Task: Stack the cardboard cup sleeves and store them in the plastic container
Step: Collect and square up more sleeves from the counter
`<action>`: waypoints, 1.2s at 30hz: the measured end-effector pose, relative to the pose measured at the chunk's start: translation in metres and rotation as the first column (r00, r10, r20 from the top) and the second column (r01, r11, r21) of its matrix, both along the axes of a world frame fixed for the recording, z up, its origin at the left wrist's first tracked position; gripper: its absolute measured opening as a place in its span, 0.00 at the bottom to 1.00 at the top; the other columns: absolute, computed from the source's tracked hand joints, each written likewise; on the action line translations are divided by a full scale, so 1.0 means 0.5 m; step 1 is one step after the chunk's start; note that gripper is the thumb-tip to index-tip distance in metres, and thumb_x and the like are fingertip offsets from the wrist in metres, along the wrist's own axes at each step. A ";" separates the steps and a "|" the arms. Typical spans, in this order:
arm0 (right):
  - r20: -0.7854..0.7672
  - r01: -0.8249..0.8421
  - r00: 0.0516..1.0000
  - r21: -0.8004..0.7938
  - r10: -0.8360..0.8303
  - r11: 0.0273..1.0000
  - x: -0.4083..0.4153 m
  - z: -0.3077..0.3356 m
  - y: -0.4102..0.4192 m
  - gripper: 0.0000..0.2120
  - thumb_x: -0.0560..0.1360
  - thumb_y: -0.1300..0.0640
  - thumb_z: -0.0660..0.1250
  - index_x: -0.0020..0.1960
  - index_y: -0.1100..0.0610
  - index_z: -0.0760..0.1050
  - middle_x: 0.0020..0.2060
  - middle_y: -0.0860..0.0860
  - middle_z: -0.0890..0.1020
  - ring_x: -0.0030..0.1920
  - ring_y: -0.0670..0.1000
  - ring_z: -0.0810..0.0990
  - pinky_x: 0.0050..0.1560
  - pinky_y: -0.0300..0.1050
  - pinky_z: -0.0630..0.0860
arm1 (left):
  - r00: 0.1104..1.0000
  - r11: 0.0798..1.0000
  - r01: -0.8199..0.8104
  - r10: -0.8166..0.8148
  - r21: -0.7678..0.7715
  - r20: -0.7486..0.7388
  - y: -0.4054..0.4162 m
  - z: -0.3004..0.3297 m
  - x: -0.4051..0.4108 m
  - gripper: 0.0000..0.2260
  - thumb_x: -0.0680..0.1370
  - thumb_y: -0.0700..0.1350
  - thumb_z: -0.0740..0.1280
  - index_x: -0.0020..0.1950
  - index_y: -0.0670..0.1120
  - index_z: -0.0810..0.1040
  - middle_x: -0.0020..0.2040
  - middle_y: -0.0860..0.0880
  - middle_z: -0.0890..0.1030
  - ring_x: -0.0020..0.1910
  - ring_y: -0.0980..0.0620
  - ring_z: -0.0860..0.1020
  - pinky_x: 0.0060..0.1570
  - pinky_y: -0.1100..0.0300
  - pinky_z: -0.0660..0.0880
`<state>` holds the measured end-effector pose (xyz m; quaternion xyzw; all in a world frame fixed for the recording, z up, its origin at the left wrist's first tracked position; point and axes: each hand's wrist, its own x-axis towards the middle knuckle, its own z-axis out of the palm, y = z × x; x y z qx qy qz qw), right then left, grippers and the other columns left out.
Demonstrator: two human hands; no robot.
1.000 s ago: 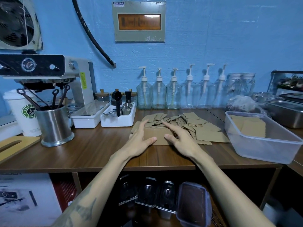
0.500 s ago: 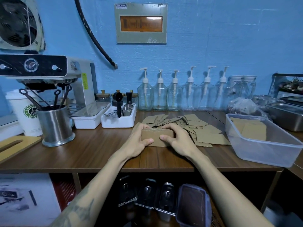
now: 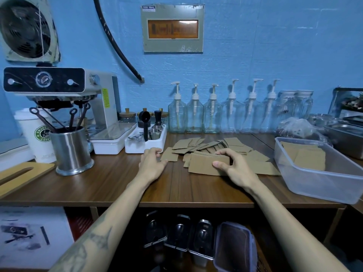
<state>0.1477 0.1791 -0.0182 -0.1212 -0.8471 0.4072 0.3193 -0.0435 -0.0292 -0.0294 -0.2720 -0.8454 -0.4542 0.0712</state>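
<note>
Right hand (image 3: 234,169) clamped on stack of sleeves (image 3: 208,163) on table (image 3: 110,181); left hand (image 3: 152,163) left of stack, fingers loosely apart, empty. Beyond stack, loose sleeves (image 3: 204,145) overlapping, uncountable. Right of stack, plastic container (image 3: 322,185), edge cut off.

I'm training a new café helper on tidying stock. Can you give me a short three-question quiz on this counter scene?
1. True or false: the plastic container already holds some cardboard sleeves.
2. Which hand holds the stack of sleeves? A) left hand B) right hand C) both hands
3. Fill in: the left hand is next to a loose sleeve, in front of the white ____ that holds the small metal cups.

Key
1. True: flat sleeves lie inside it.
2. B: the right hand has its grip on the stack's right end, while the left hand is off it.
3. Tray.
</note>
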 end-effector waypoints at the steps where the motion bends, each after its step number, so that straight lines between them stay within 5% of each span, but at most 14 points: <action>1: 0.001 0.004 1.000 -0.009 -0.004 1.000 -0.001 0.000 -0.001 0.10 0.73 0.55 0.75 0.51 0.45 0.77 0.54 0.46 0.81 0.59 0.49 0.76 0.61 0.44 0.69 | 1.000 0.998 -0.017 0.016 -0.059 -0.010 0.002 0.002 -0.004 0.19 0.77 0.49 0.69 0.67 0.48 0.73 0.60 0.49 0.72 0.66 0.46 0.70 0.67 0.47 0.67; 5: -0.001 0.020 1.000 -0.004 -0.020 1.000 -0.006 -0.003 -0.002 0.11 0.73 0.53 0.75 0.52 0.43 0.77 0.56 0.45 0.80 0.60 0.49 0.76 0.62 0.46 0.69 | 0.998 0.964 -0.054 0.042 -0.260 -0.048 0.020 0.013 -0.016 0.20 0.78 0.55 0.66 0.68 0.51 0.72 0.66 0.47 0.71 0.68 0.46 0.67 0.64 0.50 0.65; 11: -0.005 0.024 1.000 -0.012 -0.024 1.000 -0.008 -0.007 0.002 0.11 0.73 0.53 0.75 0.51 0.42 0.77 0.56 0.44 0.80 0.60 0.47 0.75 0.59 0.43 0.68 | 0.977 0.961 0.147 -0.179 -0.232 -0.119 0.099 0.054 -0.029 0.21 0.80 0.54 0.64 0.70 0.46 0.71 0.68 0.47 0.71 0.67 0.48 0.70 0.67 0.50 0.68; 16: -0.020 0.026 0.999 -0.021 -0.027 0.999 -0.013 -0.016 0.014 0.10 0.75 0.54 0.73 0.53 0.44 0.76 0.53 0.43 0.80 0.56 0.48 0.76 0.57 0.43 0.70 | 0.978 0.938 0.167 -0.197 -0.303 -0.069 0.206 0.081 -0.076 0.25 0.80 0.55 0.62 0.74 0.45 0.66 0.73 0.43 0.67 0.70 0.44 0.69 0.69 0.46 0.67; 20: -0.019 0.024 1.000 -0.029 -0.025 0.999 -0.014 -0.018 0.012 0.10 0.75 0.54 0.72 0.54 0.45 0.76 0.52 0.38 0.79 0.54 0.38 0.75 0.51 0.29 0.67 | 0.997 0.905 0.073 -0.072 -0.419 0.020 0.261 0.063 -0.131 0.35 0.78 0.62 0.62 0.77 0.42 0.60 0.75 0.40 0.66 0.72 0.40 0.67 0.69 0.45 0.68; 24: -0.008 0.027 1.000 -0.024 -0.028 0.999 -0.018 -0.020 0.015 0.10 0.75 0.52 0.71 0.53 0.41 0.75 0.54 0.43 0.79 0.57 0.47 0.75 0.57 0.43 0.71 | 1.000 0.888 0.007 -0.003 -0.460 0.011 0.276 0.037 -0.164 0.37 0.76 0.64 0.63 0.77 0.41 0.60 0.73 0.40 0.68 0.70 0.39 0.69 0.67 0.45 0.70; 29: 0.002 -0.009 1.000 -0.015 0.009 1.000 -0.017 -0.014 0.004 0.10 0.76 0.54 0.71 0.54 0.44 0.74 0.50 0.41 0.79 0.53 0.44 0.74 0.51 0.36 0.69 | 0.998 0.939 0.059 -0.061 -0.338 0.004 0.269 0.025 -0.169 0.32 0.75 0.59 0.67 0.73 0.44 0.65 0.71 0.43 0.72 0.67 0.41 0.73 0.65 0.46 0.72; 36: -0.015 -0.039 0.999 -0.058 0.038 0.998 -0.021 -0.021 0.009 0.10 0.75 0.53 0.71 0.54 0.43 0.74 0.46 0.45 0.81 0.45 0.45 0.77 0.51 0.44 0.74 | 0.994 0.983 0.094 -0.100 -0.156 -0.033 0.223 0.041 -0.129 0.27 0.73 0.49 0.73 0.69 0.46 0.69 0.69 0.47 0.73 0.66 0.47 0.73 0.65 0.51 0.71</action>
